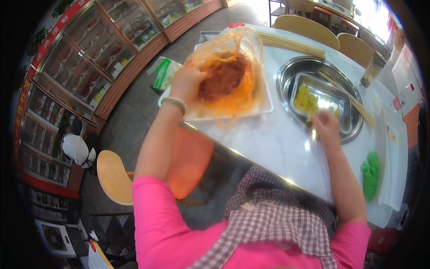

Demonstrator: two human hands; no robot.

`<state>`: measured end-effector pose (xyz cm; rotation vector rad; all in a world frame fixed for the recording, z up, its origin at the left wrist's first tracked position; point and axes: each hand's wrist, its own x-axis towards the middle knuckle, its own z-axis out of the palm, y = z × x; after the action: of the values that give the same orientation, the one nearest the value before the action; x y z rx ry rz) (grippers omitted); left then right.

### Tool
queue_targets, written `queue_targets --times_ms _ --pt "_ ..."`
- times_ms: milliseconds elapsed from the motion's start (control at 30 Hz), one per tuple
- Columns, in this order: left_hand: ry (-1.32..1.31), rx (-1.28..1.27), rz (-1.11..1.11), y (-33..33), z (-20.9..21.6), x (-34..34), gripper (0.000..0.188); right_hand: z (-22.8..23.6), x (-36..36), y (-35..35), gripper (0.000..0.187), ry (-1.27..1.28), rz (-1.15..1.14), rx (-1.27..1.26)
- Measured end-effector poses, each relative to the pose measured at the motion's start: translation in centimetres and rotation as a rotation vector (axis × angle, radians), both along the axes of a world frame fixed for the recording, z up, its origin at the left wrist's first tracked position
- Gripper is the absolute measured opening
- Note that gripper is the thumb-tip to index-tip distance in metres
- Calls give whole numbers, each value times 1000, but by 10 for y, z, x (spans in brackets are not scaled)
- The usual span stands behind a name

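Observation:
My left hand (190, 80), with a pale bracelet at the wrist, is at the left side of an open orange plastic bag (251, 92). Dark red chopped meat (226, 78) fills the bag, which lies on a white tray (267, 102). That hand's fingers are blurred and partly hidden at the meat. My right hand (327, 124) is pinched over the near edge of a small steel tray (346, 107). A thin pale stick, apparently a bamboo skewer (314, 134), pokes out below its fingers. Yellow-green pieces (306, 99) lie in the steel tray, inside a round steel basin (283, 92).
Bamboo skewers (291, 45) lie along the far table edge; more (358, 105) rest across the basin. At right are a jar (372, 71), a bottle (403, 97), a green crumpled cloth or bag (370, 175) and a long white tray (394, 179). Chairs (112, 177) surround the table.

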<state>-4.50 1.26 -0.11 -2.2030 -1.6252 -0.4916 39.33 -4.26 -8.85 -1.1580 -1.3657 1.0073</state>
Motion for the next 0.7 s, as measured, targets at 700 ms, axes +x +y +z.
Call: queue_targets --times_ms 700 --pt "-1642 -704 -225 1 8 7 15 7 -2 -4 9 -43 -15 -4"
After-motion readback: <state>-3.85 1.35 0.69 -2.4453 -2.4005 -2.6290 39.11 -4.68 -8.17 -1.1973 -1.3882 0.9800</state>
